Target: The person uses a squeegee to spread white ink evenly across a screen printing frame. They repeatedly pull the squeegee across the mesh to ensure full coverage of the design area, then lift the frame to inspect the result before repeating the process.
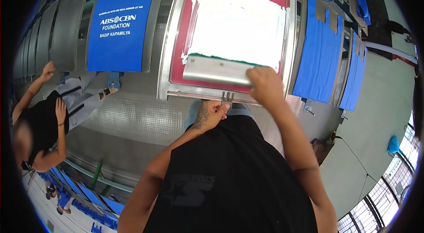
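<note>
In front of me lies a screen printing frame with silvery metal edges and a red mesh. White ink covers most of the mesh. A wide metal squeegee with a green blade edge lies across the near end of the ink. My right hand is closed around the squeegee's right end. Just below the frame's near edge, my left hand pinches a small metal bracket with prongs.
A blue bag with white print lies on a board to the left, beside several bare boards. More blue bags lie on boards to the right. At the far left stands another person in black. A metal-plated floor runs below.
</note>
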The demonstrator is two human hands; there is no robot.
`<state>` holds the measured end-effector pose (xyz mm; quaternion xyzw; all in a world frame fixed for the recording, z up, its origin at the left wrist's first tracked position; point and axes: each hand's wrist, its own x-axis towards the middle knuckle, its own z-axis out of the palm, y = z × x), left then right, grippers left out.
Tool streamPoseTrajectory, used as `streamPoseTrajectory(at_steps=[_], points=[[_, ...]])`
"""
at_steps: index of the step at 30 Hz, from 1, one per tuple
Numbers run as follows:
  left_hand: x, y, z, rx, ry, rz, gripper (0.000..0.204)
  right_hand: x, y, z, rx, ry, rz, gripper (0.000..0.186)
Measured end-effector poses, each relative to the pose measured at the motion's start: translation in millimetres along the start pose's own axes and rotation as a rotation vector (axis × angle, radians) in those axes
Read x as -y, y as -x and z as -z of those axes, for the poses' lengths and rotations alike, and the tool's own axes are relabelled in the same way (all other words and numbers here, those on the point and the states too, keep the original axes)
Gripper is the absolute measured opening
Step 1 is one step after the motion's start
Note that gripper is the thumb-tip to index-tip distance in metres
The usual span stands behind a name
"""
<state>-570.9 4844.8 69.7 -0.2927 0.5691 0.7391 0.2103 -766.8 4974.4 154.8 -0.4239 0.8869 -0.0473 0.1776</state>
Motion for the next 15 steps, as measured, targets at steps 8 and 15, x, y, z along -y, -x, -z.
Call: streamPoseTrajectory(at_steps=[8, 15], points=[[16.2, -9.6, -3.4, -0.168, -0.337, -0.136, 0.039, -34.2, -10.3, 28.2, -0.099, -0.147, -0.198, 0.033], [5.3, 0.5, 19.2, -0.495, -1.012, -0.373, 0.04, -149.8, -26.6, 24.8, -0.145, -0.917, -0.612, 0.046]])
